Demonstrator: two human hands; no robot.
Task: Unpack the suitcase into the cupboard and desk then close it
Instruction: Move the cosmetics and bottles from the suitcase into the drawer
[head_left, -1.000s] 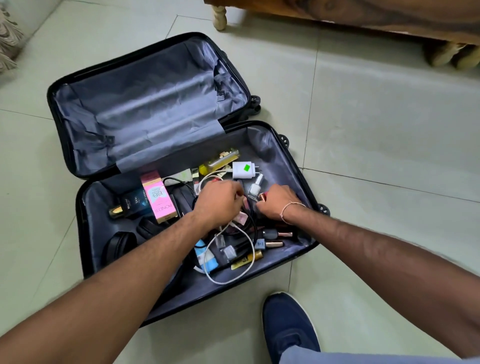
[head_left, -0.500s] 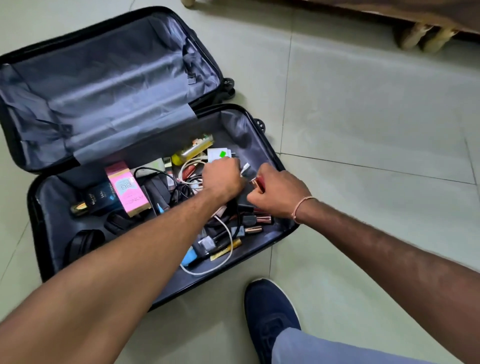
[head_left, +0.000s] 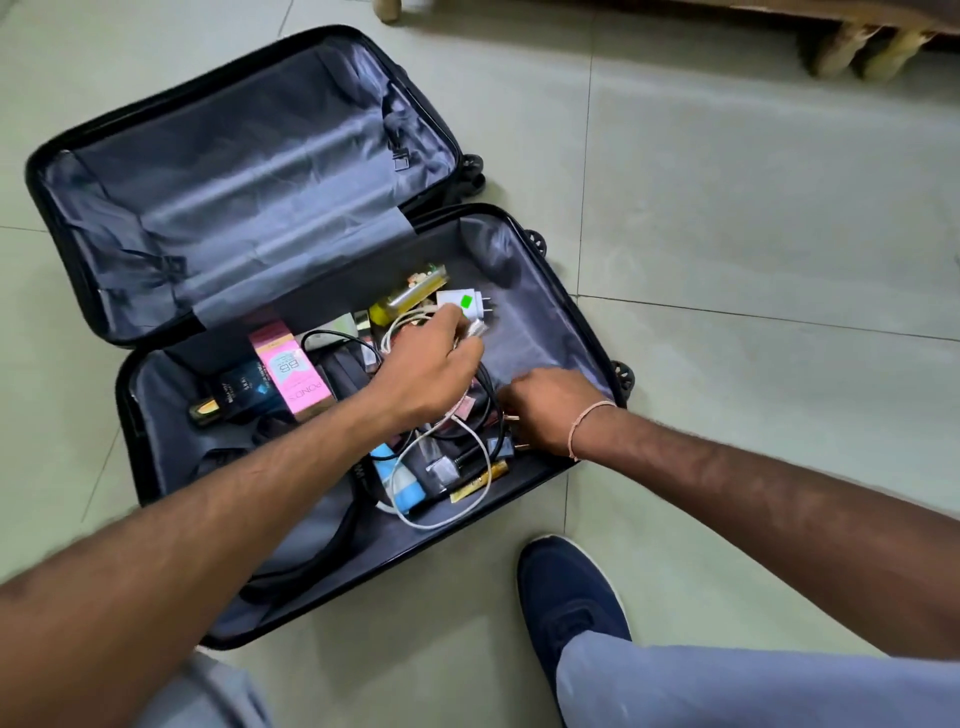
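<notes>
Pale green tile floor (head_left: 727, 234) fills the scene, and on it lies the black suitcase (head_left: 78, 228), wide open, its grey-lined lid half flat at the far left and showing only lining. The near half holds the clutter. Both forearms reach in from the near edge, a blue shoe (head_left: 571, 592) planted on the tiles just beside the case's near right corner. Wooden furniture legs (head_left: 862, 52) stand at the far right.

Down among the contents: a pink box (head_left: 291, 371) lies toward the left, touching a dark blue bottle with a gold cap (head_left: 234, 392) on its left side. A yellow bottle (head_left: 410, 293) sits at the far side, just beside a white charger with a green sticker (head_left: 460, 304). White cable (head_left: 452, 514) loops across the near right part, over a light blue tube (head_left: 402, 486) and a thin gold stick (head_left: 475, 480).

Left hand (head_left: 426, 369) hovers over the middle, fingers curled and pinching a small whitish item near the charger; what exactly it is, I cannot tell. Right hand (head_left: 545, 410), a thin band on the wrist, is down at the right wall, fingers curled into small cosmetics, a gold-tipped piece poking out under them.
</notes>
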